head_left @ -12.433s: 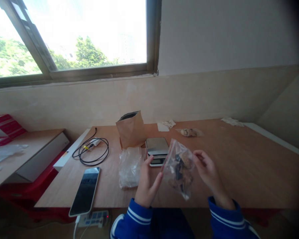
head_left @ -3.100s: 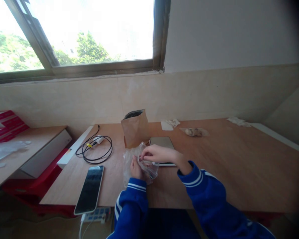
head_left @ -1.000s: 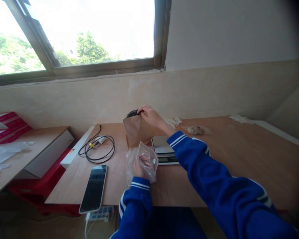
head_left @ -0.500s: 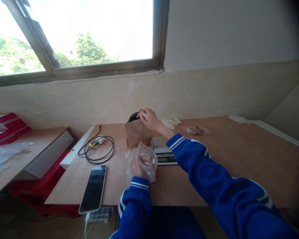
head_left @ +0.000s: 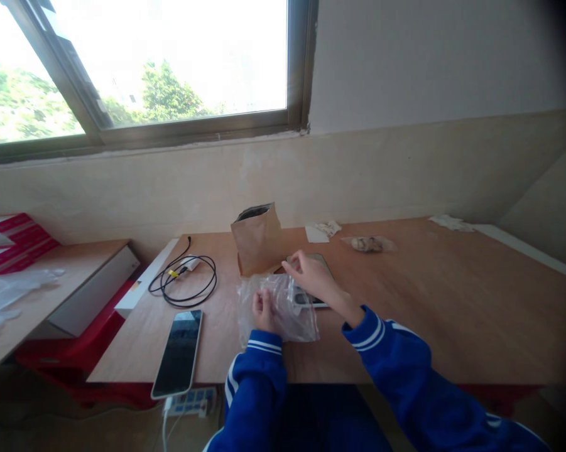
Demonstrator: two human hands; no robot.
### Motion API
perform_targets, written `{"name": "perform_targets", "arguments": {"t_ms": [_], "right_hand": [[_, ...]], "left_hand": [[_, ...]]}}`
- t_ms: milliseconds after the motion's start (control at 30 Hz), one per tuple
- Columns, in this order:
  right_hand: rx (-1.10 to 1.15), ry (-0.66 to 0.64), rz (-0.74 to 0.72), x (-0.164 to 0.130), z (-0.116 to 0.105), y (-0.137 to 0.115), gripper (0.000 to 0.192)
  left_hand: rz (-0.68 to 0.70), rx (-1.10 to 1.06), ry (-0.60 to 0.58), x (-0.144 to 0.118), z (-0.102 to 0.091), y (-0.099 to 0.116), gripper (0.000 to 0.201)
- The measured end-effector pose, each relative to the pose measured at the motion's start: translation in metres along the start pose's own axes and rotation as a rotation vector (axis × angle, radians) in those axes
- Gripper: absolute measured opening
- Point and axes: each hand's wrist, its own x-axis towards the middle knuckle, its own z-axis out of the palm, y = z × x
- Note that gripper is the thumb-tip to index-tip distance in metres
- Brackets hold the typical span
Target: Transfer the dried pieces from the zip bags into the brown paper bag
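Observation:
My left hand is closed on a clear plastic bag that lies slack and crumpled on the table in front of me. My right hand hovers over a flat kitchen scale, its thumb and forefinger pinched together. Whatever sits between those fingertips, if anything, is too small to make out. Just behind the plastic bag stands a brown paper pouch, upright with a dark open mouth. The hand and plastic bag hide part of the scale.
On the table's left lie a phone, plugged into a white cable, and a coiled black cable. Farther back are white paper scraps and a small clear packet with pale pieces inside. A red-and-white box rests on the side table.
My right hand has left the pouch's mouth and come down toward me over the scale. The plastic bag's open mouth has dropped and spread to the right.

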Motion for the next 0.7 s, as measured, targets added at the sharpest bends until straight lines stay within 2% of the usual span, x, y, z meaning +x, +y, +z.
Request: {"name": "perform_targets", "arguments": {"t_ms": [67, 133, 300, 400, 467, 567, 700], "right_hand": [[-0.015, -0.085, 0.028, -0.006, -0.005, 0.014, 0.034], [0.009, -0.090, 0.003, -0.009, -0.012, 0.026, 0.039], [0.093, 0.125, -0.036, -0.014, -0.016, 0.045, 0.043], [0.104, 0.170, -0.037, -0.013, -0.007, 0.062, 0.040], [0.046, 0.221, -0.003, -0.009, 0.002, 0.082, 0.036], [-0.224, 0.334, 0.109, -0.005, 0.016, 0.123, 0.030], [-0.357, 0.356, 0.179, -0.004, 0.028, 0.183, 0.036]], "left_hand": [[0.041, -0.010, -0.014, -0.002, 0.001, -0.001, 0.053], [0.044, -0.004, -0.051, -0.002, 0.002, -0.003, 0.052], [0.085, 0.162, -0.169, -0.002, 0.001, -0.005, 0.046], [0.077, 0.270, -0.230, -0.004, -0.001, 0.003, 0.041], [0.066, 0.319, -0.243, -0.008, -0.002, 0.011, 0.039], [0.039, 0.358, -0.224, -0.013, 0.000, 0.029, 0.039], [0.022, 0.445, -0.207, -0.012, -0.003, 0.053, 0.042]]}}
